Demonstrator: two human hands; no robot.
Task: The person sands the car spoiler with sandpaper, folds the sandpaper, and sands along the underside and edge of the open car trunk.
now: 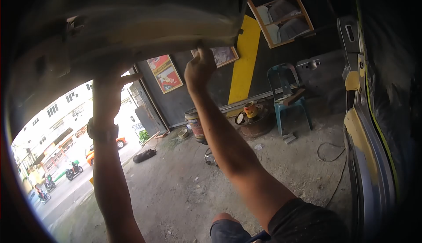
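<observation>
A large dark panel [149, 27] with a brownish patch along its lower edge hangs overhead, across the upper left. My left hand [108, 94] is raised against the underside of this panel, its thumb stretched to the right and its other fingers lost in the shadow. A dark band [103, 129] circles the left wrist. Further right, my right hand [201, 68] is up at the panel's lower edge with its fingers curled in. Whatever those fingers hold, if anything, is too small to make out.
A vehicle body edge [367, 142] stands close on the right. Beyond are a green chair [282, 82], a paint bucket [194, 126], a drum [256, 126] with a yellow can [250, 110], a cable [336, 172] and a dark animal [144, 155] on the floor. Left lies a street with motorbikes.
</observation>
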